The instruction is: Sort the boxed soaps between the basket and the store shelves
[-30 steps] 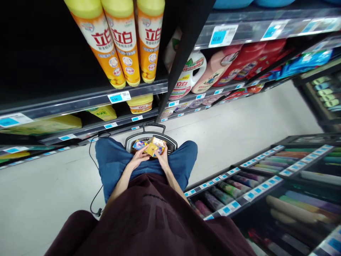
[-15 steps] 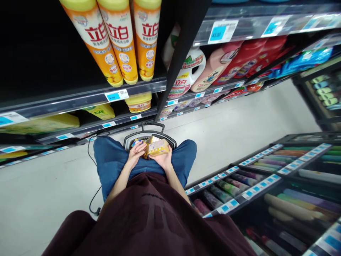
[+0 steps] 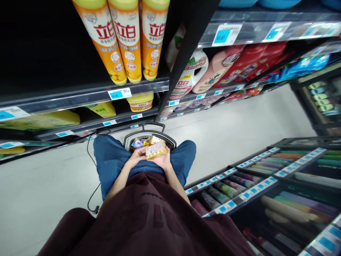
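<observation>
A yellow wrapped package, block-shaped with white printed panels, lies between my two hands above my lap. My right hand grips it from beneath and along its right end. At its left end, the fingers of my left hand close on the edge. Just beyond it is a dark shopping basket between my knees. Inside the basket lie a blue-and-yellow OMO pack and another yellow-and-white pack, partly hidden by the one I hold.
Shelves ahead carry orange dish soap bottles, a white detergent jug and pink and red bottles. The basket's handle stands near the lowest shelf. A black cable hangs at my left. Low shelving with bottles runs along my right.
My left hand has moved off the OMO pack in the basket and onto the left end of the yellow package. The package has shifted slightly left and towards me.
</observation>
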Available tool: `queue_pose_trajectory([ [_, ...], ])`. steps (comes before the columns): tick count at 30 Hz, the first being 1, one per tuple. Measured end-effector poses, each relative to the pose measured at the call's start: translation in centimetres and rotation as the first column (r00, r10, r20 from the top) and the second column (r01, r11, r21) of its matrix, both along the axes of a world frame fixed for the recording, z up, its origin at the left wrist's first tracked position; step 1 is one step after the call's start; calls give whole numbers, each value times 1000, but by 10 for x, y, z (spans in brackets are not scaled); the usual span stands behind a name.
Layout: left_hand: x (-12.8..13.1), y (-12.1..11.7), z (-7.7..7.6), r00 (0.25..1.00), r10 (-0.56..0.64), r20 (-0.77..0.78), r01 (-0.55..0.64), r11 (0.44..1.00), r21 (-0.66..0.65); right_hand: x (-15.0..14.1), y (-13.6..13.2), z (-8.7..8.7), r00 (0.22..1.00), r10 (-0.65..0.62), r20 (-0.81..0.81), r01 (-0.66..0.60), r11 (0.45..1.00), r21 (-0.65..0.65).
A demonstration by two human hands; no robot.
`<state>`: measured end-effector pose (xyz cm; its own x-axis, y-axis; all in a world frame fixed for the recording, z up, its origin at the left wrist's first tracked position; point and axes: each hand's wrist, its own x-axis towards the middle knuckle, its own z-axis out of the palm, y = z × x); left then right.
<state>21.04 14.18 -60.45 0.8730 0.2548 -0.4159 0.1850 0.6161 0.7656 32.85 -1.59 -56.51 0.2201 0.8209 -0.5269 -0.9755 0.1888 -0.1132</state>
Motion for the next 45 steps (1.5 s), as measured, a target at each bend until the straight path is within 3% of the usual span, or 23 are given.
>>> queue_pose_trajectory([
  [18, 5, -1, 2, 1000, 10, -2, -10, 1000, -12, 0, 3, 3, 1000, -11, -3, 11, 1000, -8],
  [29, 4, -1, 0, 1000, -1, 8, 1, 1000, -20, 0, 1, -4, 1000, -13, 4, 13, 1000, 26],
  [37, -1, 5, 14, 982, -69, 178, 87, 992, -94, -1, 3, 0, 997, -46, 54, 47, 999, -5],
  [40, 0, 3, 15, 981, -114, 156, 120, 992, -26, -5, 4, -6, 995, -8, 104, 7, 1000, 4],
  [45, 3, -4, 11, 998, -53, 43, 38, 957, 287, -14, 7, -18, 957, 45, 288, -28, 998, -64],
])
